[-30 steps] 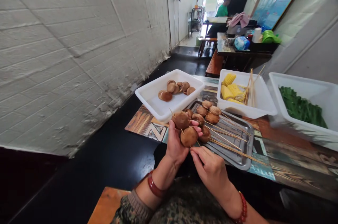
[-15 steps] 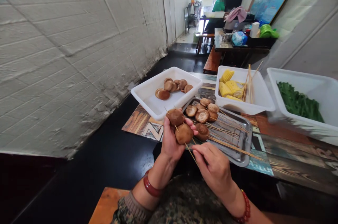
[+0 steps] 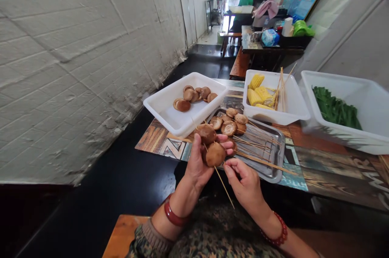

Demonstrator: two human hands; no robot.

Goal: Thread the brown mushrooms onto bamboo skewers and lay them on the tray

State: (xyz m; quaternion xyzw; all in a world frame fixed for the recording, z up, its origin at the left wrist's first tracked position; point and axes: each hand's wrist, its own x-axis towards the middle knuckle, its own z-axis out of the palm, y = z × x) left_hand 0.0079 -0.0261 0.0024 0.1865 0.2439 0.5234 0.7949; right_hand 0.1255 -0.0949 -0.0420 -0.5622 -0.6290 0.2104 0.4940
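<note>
In the left hand (image 3: 198,165), palm up, thumb on the near side and fingertips showing beyond: two mushrooms (image 3: 215,154), cradled, one above the other in view. Below the lower cap, slanting down and rightward, a stick (image 3: 224,186), with more length showing than half a second ago. Beside it, pinched between thumb and forefinger of the right hand (image 3: 247,185), a second stick, mostly hidden; pinch nearer the cap than before, knuckles up. Just beyond, on the tray (image 3: 278,172), skewered mushrooms (image 3: 228,128); farther, loose ones in a bin (image 3: 162,117), then corn (image 3: 259,95) and greens (image 3: 336,108).
</note>
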